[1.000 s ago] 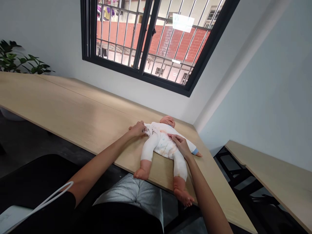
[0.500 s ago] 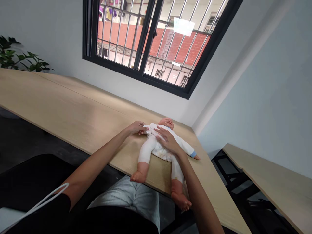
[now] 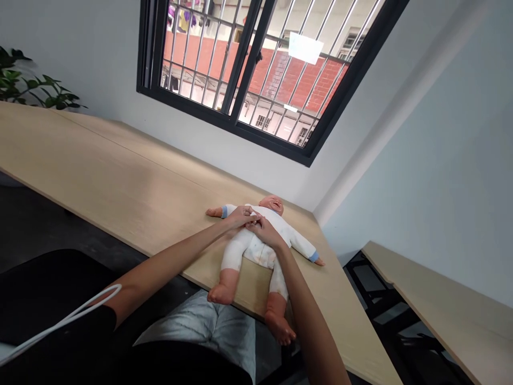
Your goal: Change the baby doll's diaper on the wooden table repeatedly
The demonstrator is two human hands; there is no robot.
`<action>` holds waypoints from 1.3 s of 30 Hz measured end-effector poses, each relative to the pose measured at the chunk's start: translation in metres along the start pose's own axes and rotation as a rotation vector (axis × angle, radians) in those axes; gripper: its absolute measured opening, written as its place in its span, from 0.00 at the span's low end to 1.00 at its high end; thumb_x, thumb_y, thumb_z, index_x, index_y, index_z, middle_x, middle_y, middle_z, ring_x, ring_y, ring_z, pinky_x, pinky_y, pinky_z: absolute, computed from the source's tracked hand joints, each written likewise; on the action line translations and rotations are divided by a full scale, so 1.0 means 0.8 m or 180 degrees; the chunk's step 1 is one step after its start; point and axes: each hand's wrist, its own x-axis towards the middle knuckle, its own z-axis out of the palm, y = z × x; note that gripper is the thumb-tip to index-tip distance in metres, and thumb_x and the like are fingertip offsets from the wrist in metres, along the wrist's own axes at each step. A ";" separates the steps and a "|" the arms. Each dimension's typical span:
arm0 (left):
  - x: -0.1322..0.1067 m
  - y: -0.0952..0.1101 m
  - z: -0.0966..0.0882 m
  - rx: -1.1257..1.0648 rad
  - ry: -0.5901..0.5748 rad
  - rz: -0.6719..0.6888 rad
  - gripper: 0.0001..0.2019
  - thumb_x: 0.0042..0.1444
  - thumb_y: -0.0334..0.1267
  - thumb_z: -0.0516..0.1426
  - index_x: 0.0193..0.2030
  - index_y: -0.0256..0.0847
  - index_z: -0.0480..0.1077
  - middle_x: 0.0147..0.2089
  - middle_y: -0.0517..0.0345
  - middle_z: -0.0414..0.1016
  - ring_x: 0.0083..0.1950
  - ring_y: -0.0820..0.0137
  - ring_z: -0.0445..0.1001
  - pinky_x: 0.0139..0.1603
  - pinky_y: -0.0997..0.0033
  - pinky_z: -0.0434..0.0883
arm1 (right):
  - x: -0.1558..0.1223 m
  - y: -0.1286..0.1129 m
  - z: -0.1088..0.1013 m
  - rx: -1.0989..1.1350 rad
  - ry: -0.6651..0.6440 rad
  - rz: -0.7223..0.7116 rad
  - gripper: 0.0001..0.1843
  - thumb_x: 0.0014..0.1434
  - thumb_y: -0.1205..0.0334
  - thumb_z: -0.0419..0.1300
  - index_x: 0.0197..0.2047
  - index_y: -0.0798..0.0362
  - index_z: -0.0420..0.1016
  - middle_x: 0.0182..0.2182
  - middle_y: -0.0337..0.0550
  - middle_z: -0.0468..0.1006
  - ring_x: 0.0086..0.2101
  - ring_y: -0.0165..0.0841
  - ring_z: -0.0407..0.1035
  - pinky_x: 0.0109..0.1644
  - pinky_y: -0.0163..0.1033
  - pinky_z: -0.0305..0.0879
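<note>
The left hand's fingers (image 3: 249, 216) and the right hand's fingers (image 3: 257, 225) come together in a narrow pinch on the chest of the white romper (image 3: 250, 248). It is worn by a baby doll (image 3: 271, 204) lying face-up on the counter (image 3: 120, 166), head away, feet toward the person, long axis between both forearms.

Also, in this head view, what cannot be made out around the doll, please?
- Chest of the doll's white suit: hidden by the left hand and right hand.
- Doll's back: hidden, because it lies on the desk.
- White cord: its end is cut off by the left edge.
</note>
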 end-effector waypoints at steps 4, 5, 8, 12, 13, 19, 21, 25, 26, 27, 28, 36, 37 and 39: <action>0.004 -0.008 0.015 0.0215 0.0035 0.0191 0.25 0.40 0.60 0.62 0.26 0.37 0.64 0.26 0.60 0.68 0.28 0.75 0.65 0.30 0.74 0.62 | 0.000 0.005 -0.003 0.1036 0.0328 0.0237 0.39 0.44 0.59 0.63 0.61 0.51 0.63 0.58 0.48 0.67 0.55 0.38 0.65 0.60 0.46 0.62; 0.003 -0.008 0.017 0.0310 0.0031 0.0232 0.25 0.43 0.61 0.60 0.26 0.37 0.64 0.26 0.60 0.68 0.29 0.74 0.64 0.31 0.74 0.62 | 0.000 0.005 -0.004 0.1233 0.0418 0.0265 0.39 0.43 0.59 0.64 0.60 0.51 0.64 0.59 0.48 0.66 0.56 0.38 0.64 0.59 0.45 0.63; -0.005 -0.004 0.019 0.0647 0.0015 0.0303 0.25 0.55 0.60 0.50 0.26 0.38 0.65 0.25 0.60 0.65 0.29 0.73 0.63 0.33 0.72 0.62 | -0.002 0.005 -0.008 0.1600 0.0668 0.0235 0.37 0.40 0.61 0.65 0.57 0.51 0.67 0.58 0.49 0.67 0.58 0.39 0.62 0.61 0.46 0.62; -0.015 -0.003 0.018 0.1097 0.0050 0.0412 0.21 0.61 0.52 0.46 0.29 0.38 0.66 0.30 0.57 0.68 0.35 0.69 0.66 0.41 0.70 0.65 | -0.003 0.005 -0.012 0.1825 0.0847 0.0167 0.34 0.37 0.66 0.64 0.52 0.52 0.69 0.58 0.49 0.67 0.58 0.38 0.61 0.64 0.46 0.58; -0.016 -0.003 0.017 0.1190 0.0054 0.0453 0.20 0.61 0.51 0.45 0.31 0.38 0.66 0.32 0.56 0.69 0.38 0.68 0.67 0.43 0.69 0.65 | -0.003 0.005 -0.013 0.1860 0.0850 0.0163 0.33 0.37 0.67 0.62 0.51 0.52 0.70 0.58 0.49 0.67 0.58 0.38 0.61 0.65 0.47 0.57; -0.017 0.000 0.015 0.1758 -0.0038 0.0707 0.20 0.64 0.47 0.42 0.31 0.39 0.67 0.35 0.53 0.69 0.41 0.66 0.67 0.51 0.65 0.63 | -0.002 0.010 -0.012 0.1681 0.0905 0.0118 0.28 0.38 0.67 0.61 0.48 0.53 0.71 0.58 0.47 0.67 0.59 0.38 0.60 0.67 0.48 0.52; -0.019 0.002 0.013 0.1978 -0.0073 0.0780 0.20 0.64 0.48 0.42 0.31 0.39 0.68 0.35 0.53 0.68 0.42 0.65 0.66 0.51 0.64 0.63 | -0.002 0.010 -0.012 0.1595 0.0955 0.0106 0.27 0.39 0.67 0.60 0.47 0.53 0.71 0.57 0.48 0.68 0.59 0.37 0.61 0.66 0.47 0.52; -0.021 0.001 0.005 0.2421 -0.0240 0.0909 0.21 0.64 0.49 0.43 0.34 0.39 0.72 0.41 0.51 0.69 0.48 0.63 0.64 0.56 0.61 0.60 | -0.001 0.008 -0.014 0.1895 0.1280 0.0238 0.26 0.39 0.69 0.57 0.46 0.53 0.70 0.54 0.48 0.71 0.58 0.38 0.62 0.65 0.48 0.55; -0.021 -0.001 0.003 0.2512 -0.0278 0.0917 0.21 0.64 0.49 0.44 0.36 0.40 0.73 0.43 0.51 0.69 0.49 0.62 0.63 0.57 0.60 0.59 | -0.001 0.007 -0.015 0.2052 0.1384 0.0277 0.25 0.39 0.70 0.56 0.45 0.52 0.70 0.53 0.48 0.71 0.58 0.37 0.63 0.65 0.47 0.55; -0.021 -0.002 0.001 0.2593 -0.0304 0.0908 0.21 0.64 0.49 0.44 0.37 0.41 0.74 0.45 0.51 0.69 0.51 0.61 0.62 0.57 0.59 0.58 | -0.001 0.007 -0.016 0.2220 0.1469 0.0296 0.24 0.40 0.70 0.56 0.44 0.52 0.71 0.53 0.47 0.72 0.57 0.36 0.63 0.65 0.46 0.54; -0.021 -0.003 0.000 0.2665 -0.0319 0.0887 0.20 0.64 0.50 0.45 0.39 0.42 0.74 0.47 0.52 0.69 0.52 0.61 0.62 0.58 0.58 0.58 | -0.001 0.006 -0.016 0.2390 0.1527 0.0300 0.22 0.42 0.70 0.56 0.44 0.52 0.71 0.52 0.46 0.73 0.57 0.35 0.64 0.66 0.44 0.54; -0.026 0.009 0.000 0.2953 -0.0019 0.0909 0.21 0.66 0.48 0.43 0.44 0.47 0.75 0.53 0.54 0.67 0.58 0.61 0.59 0.60 0.53 0.54 | -0.013 -0.016 -0.031 0.3613 0.1487 0.0118 0.26 0.61 0.41 0.50 0.45 0.55 0.73 0.47 0.47 0.76 0.51 0.31 0.69 0.57 0.35 0.64; -0.027 0.014 0.000 0.2917 0.0146 0.0952 0.21 0.66 0.48 0.43 0.45 0.47 0.75 0.53 0.54 0.68 0.58 0.61 0.60 0.60 0.54 0.54 | -0.016 -0.019 -0.034 0.3770 0.1467 0.0029 0.29 0.60 0.39 0.48 0.45 0.55 0.73 0.47 0.48 0.76 0.51 0.31 0.69 0.56 0.35 0.65; -0.029 0.024 0.001 0.2785 0.0504 0.1011 0.21 0.66 0.47 0.42 0.45 0.45 0.75 0.50 0.54 0.70 0.56 0.62 0.62 0.58 0.55 0.56 | -0.020 -0.025 -0.040 0.4023 0.1425 -0.0102 0.32 0.60 0.36 0.46 0.46 0.56 0.73 0.46 0.49 0.76 0.51 0.32 0.69 0.56 0.37 0.66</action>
